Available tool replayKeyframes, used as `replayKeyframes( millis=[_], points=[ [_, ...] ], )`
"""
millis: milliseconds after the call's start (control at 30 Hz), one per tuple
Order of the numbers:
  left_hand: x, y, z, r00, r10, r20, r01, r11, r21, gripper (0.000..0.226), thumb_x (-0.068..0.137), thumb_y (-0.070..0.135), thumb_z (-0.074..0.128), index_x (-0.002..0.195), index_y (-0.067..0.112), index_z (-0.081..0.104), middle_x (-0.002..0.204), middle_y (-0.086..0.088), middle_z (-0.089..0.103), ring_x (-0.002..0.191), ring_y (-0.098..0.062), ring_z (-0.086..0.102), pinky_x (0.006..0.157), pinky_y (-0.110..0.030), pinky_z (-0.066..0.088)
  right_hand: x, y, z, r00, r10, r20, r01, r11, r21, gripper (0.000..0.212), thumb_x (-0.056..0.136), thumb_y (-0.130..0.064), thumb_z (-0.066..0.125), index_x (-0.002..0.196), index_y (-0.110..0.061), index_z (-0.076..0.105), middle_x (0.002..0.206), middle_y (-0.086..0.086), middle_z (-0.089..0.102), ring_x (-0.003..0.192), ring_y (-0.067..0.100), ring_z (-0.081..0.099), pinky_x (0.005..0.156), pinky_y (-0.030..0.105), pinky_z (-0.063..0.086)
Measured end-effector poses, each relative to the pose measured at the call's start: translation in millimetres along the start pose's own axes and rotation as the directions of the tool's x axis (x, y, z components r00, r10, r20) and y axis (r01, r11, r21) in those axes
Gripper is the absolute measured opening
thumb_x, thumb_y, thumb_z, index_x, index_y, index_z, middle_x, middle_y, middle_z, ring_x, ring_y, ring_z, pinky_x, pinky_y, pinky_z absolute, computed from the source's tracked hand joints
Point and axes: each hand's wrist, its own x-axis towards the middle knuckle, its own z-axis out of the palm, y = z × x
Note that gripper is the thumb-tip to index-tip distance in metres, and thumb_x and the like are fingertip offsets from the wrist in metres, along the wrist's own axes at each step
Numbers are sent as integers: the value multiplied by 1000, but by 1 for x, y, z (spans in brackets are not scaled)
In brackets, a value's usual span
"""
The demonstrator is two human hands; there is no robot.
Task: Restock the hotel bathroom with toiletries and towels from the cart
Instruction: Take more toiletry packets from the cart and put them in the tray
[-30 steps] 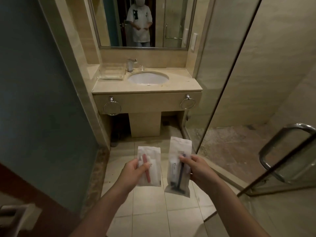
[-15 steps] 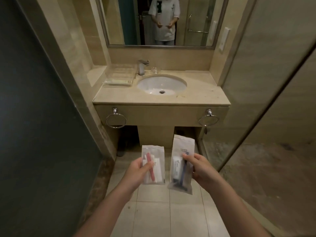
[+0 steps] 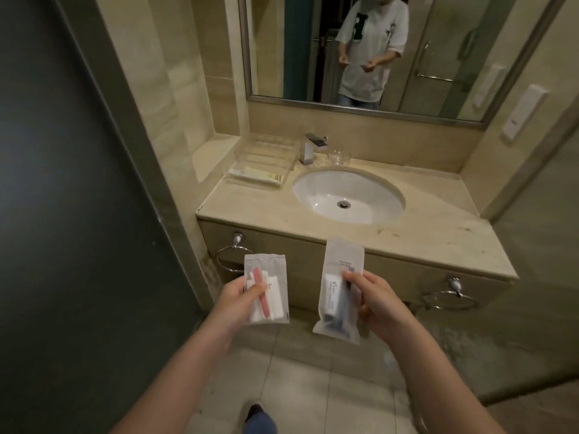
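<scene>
My left hand [image 3: 236, 300] pinches a clear toiletry packet with a pink item inside [image 3: 270, 289]. A taller packet holding a white tube and a blue-handled item [image 3: 336, 292] is pinched in my right hand [image 3: 377, 302]. Both packets hang upright in front of the vanity's front edge, below the beige countertop [image 3: 438, 233]. A clear acrylic amenity tray [image 3: 263, 164] with a few flat sachets sits at the counter's back left, beside the tap [image 3: 311, 148].
A white sink basin [image 3: 347, 195] is set in the counter, with a small glass dish [image 3: 338, 156] behind it. Towel rings [image 3: 232, 258] hang on the vanity front at left and right. A dark wall runs along the left; glass shower panel on the right. Mirror above.
I have walked closer to the vanity, so the counter and sink appear larger and nearer. Both hands keep holding their packets in the same way.
</scene>
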Motion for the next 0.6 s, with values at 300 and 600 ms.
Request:
replayKeyframes(
  millis=[300, 600],
  points=[
    [171, 71, -46, 998, -35, 56, 33, 999, 30, 6, 93, 24, 54, 91, 23, 60, 96, -4, 68, 91, -20, 64, 79, -33, 51, 147, -79, 56, 998, 16, -67, -7, 991, 133, 16, 94, -21, 53, 99, -9, 63, 96, 7, 66, 88, 19, 62, 73, 30, 50],
    [287, 112, -54, 981, -141, 134, 156, 982, -105, 12, 96, 21, 48, 93, 18, 59, 88, -5, 66, 82, -19, 62, 68, -30, 49, 268, -122, 90, 998, 58, -22, -56, 995, 86, 18, 97, -20, 48, 94, -10, 63, 86, 3, 65, 76, 15, 58, 54, 21, 47]
  ],
)
